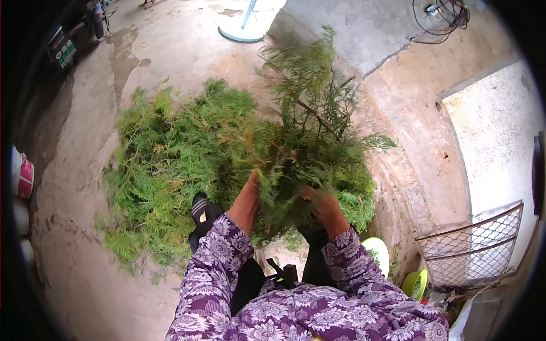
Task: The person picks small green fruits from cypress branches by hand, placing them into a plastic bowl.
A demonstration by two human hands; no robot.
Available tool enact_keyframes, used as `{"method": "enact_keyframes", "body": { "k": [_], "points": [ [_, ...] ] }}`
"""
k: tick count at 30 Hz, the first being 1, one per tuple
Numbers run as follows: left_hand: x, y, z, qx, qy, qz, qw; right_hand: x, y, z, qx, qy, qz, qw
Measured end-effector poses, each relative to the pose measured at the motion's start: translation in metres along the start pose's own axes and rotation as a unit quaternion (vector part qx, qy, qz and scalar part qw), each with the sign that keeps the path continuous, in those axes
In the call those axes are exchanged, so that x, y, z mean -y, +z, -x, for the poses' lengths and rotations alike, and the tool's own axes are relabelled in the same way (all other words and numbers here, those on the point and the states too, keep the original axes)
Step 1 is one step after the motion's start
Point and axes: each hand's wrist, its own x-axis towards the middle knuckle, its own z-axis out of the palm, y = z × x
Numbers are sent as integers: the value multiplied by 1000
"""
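A leafy evergreen branch (318, 116), with flat, scale-like green sprays and a dark woody stem, is held up in front of me. My left hand (251, 190) reaches into its lower foliage from the left, fingers mostly covered by leaves. From the other side my right hand (320, 202) closes on the same branch, its fingertips blurred and partly hidden. Beneath and to the left spreads a large pile of cut evergreen branches (176, 153) on the floor, some sprays browned.
A white basin (376, 254) and a yellow-green basin (416, 284) stand near my right side. A rusty wire-mesh panel (475, 244) leans at the right. Ahead are a round blue stand base (241, 34) and coiled cable (446, 20). A red-and-white bucket (24, 177) sits at far left.
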Motion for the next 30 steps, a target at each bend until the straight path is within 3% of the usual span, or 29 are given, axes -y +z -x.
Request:
{"method": "enact_keyframes", "body": {
  "k": [1, 3, 6, 10, 11, 12, 13, 15, 16, 18, 19, 21, 22, 23, 24, 28, 30],
  "points": [
    [-18, 20, 9, -78, -207, 226, 949, 2, 1, -2, -2, 1, 1, 1000],
    [-15, 27, 10, -77, -197, 220, 952, 10, 7, -9, -50, -97, 15, 994],
    [-14, 32, 11, -84, -162, 202, 962, 30, 2, -15, -49, -144, -105, 983],
    [-12, 32, 15, -99, -111, 179, 972, 44, 4, -16, -119, -158, -105, 974],
    [-12, 33, 16, -103, -97, 175, 974, 43, 9, -17, -102, -75, -339, 932],
    [-13, 36, 14, -108, -92, 178, 974, 40, 14, -18, -78, 12, -551, 831],
    [-13, 31, 11, -109, -92, 178, 974, 28, 21, -22, -78, 13, -551, 831],
    [-11, 15, 6, -6, -41, -21, 999, 4, 34, -29, -110, 113, -724, 672],
    [-9, 13, 3, -6, -41, -20, 999, 0, 35, -26, -110, 113, -724, 672],
    [-6, 13, -1, -47, -64, -95, 992, 12, 22, -17, -111, 45, -664, 738],
    [-7, 14, 0, -47, -64, -95, 992, 16, 16, -15, -111, 45, -663, 739],
    [-13, 20, 4, 10, -68, 20, 997, 19, 6, -12, -112, 101, -721, 677],
    [-17, 24, 7, 11, -67, 20, 997, 11, 7, -8, -111, 100, -721, 677],
    [-21, 30, 9, -44, -69, 26, 996, -4, 11, -4, -159, 72, -332, 927],
    [-23, 33, 10, -98, -72, 32, 992, -15, 12, 0, -172, 30, 129, 976],
    [-24, 18, -3, -108, -57, 58, 991, -33, -4, 2, -219, 87, 183, 954],
    [-26, 20, -4, -130, -40, 40, 990, 2, -39, -2, -326, 196, -141, 914]
  ]
}}
